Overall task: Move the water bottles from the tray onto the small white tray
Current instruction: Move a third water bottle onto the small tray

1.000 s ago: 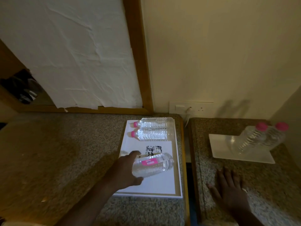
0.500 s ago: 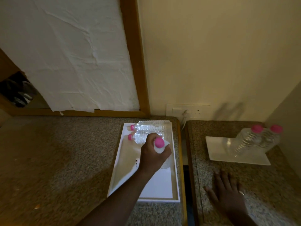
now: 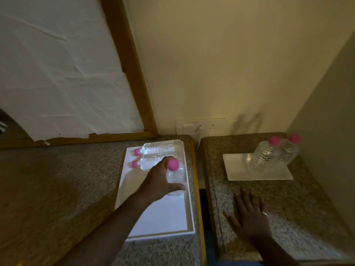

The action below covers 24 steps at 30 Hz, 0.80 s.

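— Since a second ago the held bottle (image 3: pixel 175 179) has swung from lying sideways in the left hand (image 3: pixel 160 182) to standing cap-up, hasn't it?

— Yes. Its pink cap now points up, and the left hand's fingers (image 3: pixel 177 187) are wrapped around its clear body, above the far right part of the large white tray (image 3: pixel 163 217). Whether its base touches the tray, I cannot tell.

— And the others on that tray?

— Two lying bottles (image 3: pixel 159 149) sit at the far end, side by side, pink caps to the left, just behind the held one.

— Any label readable?

— None; the bottles look clear and ribbed, and any print is too blurred to read.

— The small white tray (image 3: pixel 242 172)?

— It lies on the right bench (image 3: pixel 288 208), with two upright bottles (image 3: pixel 269 152) touching each other at its far right corner.

— The right hand (image 3: pixel 249 217)?

— Flat on the right bench, fingers spread and holding nothing, a ring (image 3: pixel 265 213) on one finger. A wall socket (image 3: pixel 200 126) with a cable sits behind the gap between the benches.
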Each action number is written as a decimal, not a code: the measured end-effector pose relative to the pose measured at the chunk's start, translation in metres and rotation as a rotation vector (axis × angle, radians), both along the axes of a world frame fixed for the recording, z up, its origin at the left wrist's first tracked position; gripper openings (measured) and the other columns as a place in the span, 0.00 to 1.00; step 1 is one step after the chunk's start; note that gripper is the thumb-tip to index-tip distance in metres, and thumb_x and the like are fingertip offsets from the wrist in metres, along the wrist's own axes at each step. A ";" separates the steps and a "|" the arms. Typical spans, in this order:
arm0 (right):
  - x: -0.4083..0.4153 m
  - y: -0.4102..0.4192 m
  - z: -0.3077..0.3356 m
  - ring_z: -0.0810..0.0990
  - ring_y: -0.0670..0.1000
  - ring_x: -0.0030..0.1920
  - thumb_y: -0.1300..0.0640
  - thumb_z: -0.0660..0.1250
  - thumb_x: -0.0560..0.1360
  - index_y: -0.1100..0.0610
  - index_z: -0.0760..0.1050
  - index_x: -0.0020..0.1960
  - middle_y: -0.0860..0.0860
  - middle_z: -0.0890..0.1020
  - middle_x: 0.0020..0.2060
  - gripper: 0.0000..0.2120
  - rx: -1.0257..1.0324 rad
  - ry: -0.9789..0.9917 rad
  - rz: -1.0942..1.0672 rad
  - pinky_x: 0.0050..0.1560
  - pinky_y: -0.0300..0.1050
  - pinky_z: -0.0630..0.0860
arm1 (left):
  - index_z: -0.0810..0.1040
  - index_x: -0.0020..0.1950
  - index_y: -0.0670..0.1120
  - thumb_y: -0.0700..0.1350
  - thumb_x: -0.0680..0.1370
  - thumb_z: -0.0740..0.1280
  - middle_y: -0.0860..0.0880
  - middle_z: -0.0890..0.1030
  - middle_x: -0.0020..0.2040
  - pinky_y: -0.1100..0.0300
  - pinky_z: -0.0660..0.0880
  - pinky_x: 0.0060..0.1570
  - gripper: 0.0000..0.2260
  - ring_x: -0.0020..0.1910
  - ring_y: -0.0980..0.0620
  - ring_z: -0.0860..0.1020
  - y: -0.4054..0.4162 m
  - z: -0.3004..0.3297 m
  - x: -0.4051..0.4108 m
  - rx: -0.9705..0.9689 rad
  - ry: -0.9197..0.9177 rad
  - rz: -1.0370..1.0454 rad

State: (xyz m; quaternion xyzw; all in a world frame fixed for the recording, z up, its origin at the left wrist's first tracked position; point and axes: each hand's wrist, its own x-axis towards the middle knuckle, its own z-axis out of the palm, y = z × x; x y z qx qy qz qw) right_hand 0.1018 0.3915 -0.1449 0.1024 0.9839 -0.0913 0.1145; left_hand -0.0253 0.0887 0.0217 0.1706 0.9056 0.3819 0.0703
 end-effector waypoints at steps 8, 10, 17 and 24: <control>0.022 0.059 0.003 0.35 0.55 0.77 0.18 0.40 0.69 0.48 0.43 0.80 0.53 0.42 0.80 0.49 -0.007 0.004 -0.059 0.75 0.61 0.35 | 0.71 0.54 0.60 0.61 0.55 0.82 0.61 0.77 0.46 0.67 0.70 0.39 0.33 0.45 0.57 0.77 0.039 0.025 -0.015 0.055 0.073 0.199; 0.026 0.075 0.006 0.37 0.57 0.78 0.18 0.40 0.69 0.48 0.48 0.80 0.54 0.44 0.80 0.50 0.021 0.006 -0.079 0.75 0.61 0.37 | 0.71 0.53 0.61 0.61 0.55 0.82 0.62 0.77 0.46 0.65 0.70 0.42 0.32 0.48 0.55 0.77 0.061 0.033 -0.018 0.105 0.113 0.224; 0.028 0.120 0.007 0.35 0.55 0.78 0.17 0.42 0.67 0.48 0.45 0.80 0.53 0.42 0.80 0.52 -0.024 0.022 -0.127 0.76 0.62 0.35 | 0.75 0.54 0.56 0.63 0.53 0.82 0.60 0.80 0.47 0.69 0.72 0.43 0.33 0.48 0.59 0.78 0.166 0.033 -0.029 0.182 0.077 0.067; 0.035 0.156 0.001 0.22 0.52 0.72 0.17 0.42 0.68 0.46 0.41 0.79 0.52 0.35 0.78 0.50 -0.037 0.032 -0.122 0.67 0.54 0.19 | 0.77 0.55 0.49 0.51 0.58 0.84 0.48 0.81 0.54 0.48 0.77 0.56 0.30 0.57 0.47 0.79 0.245 0.005 -0.031 0.178 0.004 0.010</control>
